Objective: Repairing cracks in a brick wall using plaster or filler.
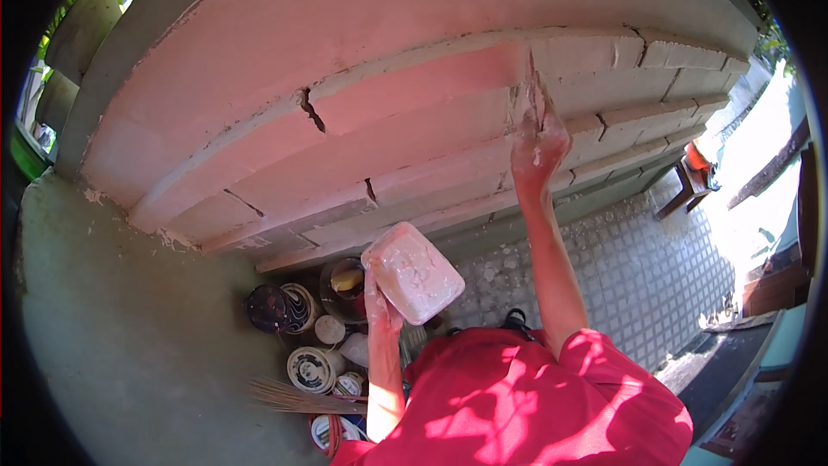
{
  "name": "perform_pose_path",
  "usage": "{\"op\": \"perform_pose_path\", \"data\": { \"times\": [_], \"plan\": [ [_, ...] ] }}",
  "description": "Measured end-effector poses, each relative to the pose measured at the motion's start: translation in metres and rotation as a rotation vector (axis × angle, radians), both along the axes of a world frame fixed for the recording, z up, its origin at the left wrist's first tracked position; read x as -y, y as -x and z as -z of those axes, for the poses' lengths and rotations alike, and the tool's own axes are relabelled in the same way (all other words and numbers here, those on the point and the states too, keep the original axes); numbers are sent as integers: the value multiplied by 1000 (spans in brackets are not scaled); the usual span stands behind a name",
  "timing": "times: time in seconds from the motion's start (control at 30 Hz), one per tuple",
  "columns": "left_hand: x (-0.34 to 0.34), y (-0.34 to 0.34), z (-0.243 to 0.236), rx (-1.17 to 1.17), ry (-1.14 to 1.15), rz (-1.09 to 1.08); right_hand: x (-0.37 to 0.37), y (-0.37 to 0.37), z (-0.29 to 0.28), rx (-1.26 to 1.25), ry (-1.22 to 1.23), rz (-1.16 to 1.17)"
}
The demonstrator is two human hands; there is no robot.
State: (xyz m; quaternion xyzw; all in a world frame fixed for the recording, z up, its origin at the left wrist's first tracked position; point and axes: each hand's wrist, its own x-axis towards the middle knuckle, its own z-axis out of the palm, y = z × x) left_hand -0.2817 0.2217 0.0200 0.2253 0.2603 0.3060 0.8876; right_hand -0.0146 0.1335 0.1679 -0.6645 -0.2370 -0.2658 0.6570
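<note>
My right hand is raised to the wall with its fingers closed round a paint-smeared tool that looks like a paintbrush. Its tip is at the wall, at the blurred right end of a pink painted strip. My left hand grips the left side of a shallow, square white tub, tilted so that the pale pink paint in it shows. The wall has stepped ledges, pink on the left and greyish white on the right. Paint marks both hands.
Paint buckets, a dark can and a bundle of thin sticks crowd the floor on my left, below the wall. A wooden stool with an orange item stands on the patterned tiles at the right.
</note>
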Motion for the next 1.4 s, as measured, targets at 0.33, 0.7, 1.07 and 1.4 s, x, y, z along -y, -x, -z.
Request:
{"op": "perform_pose_path", "data": {
  "times": [0.33,0.7,1.07,1.4],
  "plan": [
    [1,-1,-2,-52,16,18,-83,66,26,353,38,-199],
    [4,-1,-6,-29,-26,39,-36,5,40,115,-29,-23],
    [5,-6,4,-55,-15,21,-3,6,-4,-110,-29,-322],
    [8,-9,6,-67,24,32,69,-104,-66,-512,-197,-513]
  ]
}}
